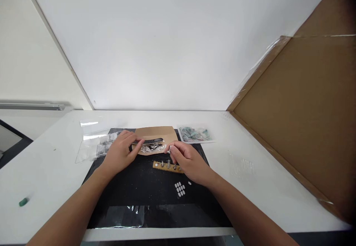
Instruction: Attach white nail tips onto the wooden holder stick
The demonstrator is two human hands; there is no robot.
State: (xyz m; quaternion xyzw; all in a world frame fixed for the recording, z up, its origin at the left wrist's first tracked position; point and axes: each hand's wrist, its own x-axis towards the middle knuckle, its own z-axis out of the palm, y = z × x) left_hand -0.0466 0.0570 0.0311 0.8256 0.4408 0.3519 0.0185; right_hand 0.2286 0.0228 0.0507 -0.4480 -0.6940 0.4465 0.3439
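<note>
My left hand [124,150] is at the near left of a brown paper sheet [155,131], thumb and forefinger closed on the end of a black curved strip [154,141] that looks like a nail file. Small white flakes [151,148] lie on the paper below the strip. My right hand [187,158] pinches a small shiny metal piece [169,150], too small to name. Just under that hand is a tan bar [164,167] with several metal studs standing on it and a white dot at its left end. My right hand hides the bar's right end.
A black mat [133,190] lies on the white table, with a sheet of white oval stickers [180,189] on it. Clear compartment box [91,146] at left; tray of greenish packets [194,134] behind right. A green piece [23,202] sits far left. Cardboard [306,120] stands right.
</note>
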